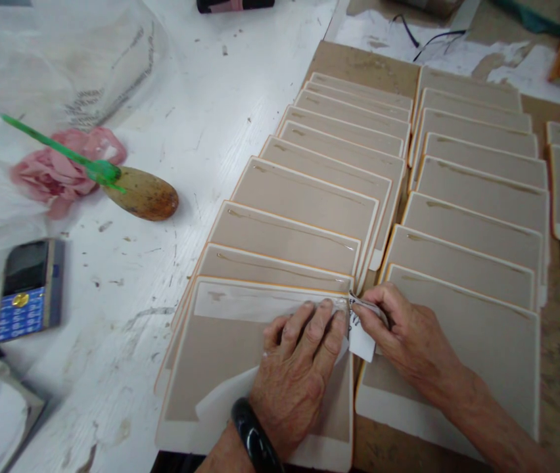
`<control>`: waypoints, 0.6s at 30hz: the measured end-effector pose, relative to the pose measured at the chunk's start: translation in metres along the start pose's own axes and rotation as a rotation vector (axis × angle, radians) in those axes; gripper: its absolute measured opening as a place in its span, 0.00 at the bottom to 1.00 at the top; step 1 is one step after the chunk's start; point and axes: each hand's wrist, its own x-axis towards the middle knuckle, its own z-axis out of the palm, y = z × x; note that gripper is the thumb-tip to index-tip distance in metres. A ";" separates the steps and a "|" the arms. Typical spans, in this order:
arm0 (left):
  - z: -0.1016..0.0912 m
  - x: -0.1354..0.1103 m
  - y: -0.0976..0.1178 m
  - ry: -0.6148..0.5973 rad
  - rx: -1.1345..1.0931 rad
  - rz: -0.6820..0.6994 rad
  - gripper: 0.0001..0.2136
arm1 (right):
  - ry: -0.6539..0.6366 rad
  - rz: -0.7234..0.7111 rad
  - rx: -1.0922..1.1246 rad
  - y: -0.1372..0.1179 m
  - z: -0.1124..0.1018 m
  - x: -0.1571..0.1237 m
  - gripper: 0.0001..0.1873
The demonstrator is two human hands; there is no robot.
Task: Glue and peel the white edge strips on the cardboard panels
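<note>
Head view: I see the left hand point(300, 361) flat on the nearest card point(211, 368), fingers point(309, 322) wide, and the right hand point(403, 335) pinching a paper slip point(361, 340).

L hand point(304, 358), w/ a black bangle point(255, 437) at the wrist, is lying flat, fingers spread, pressing on the front beige square card w/ orange edge point(221, 355). R hand point(405, 335) is pinching a small white paper slip point(361, 341) btwn thumb & forefinger at that card's top-right corner. Rows of overlapped beige cards point(477, 197) are lying behind. A blue keypad phone point(28, 289) is resting on the scuffed white table point(201, 131), well apart.
</note>
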 end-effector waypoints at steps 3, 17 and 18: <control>0.000 0.000 0.000 -0.010 0.002 -0.001 0.22 | 0.037 0.033 0.065 0.000 0.001 -0.001 0.04; -0.001 0.000 -0.001 -0.014 -0.004 0.006 0.22 | 0.148 -0.146 -0.298 0.004 0.013 -0.003 0.10; -0.001 -0.001 -0.001 -0.017 -0.005 0.009 0.21 | 0.171 -0.146 -0.317 0.005 0.014 -0.002 0.09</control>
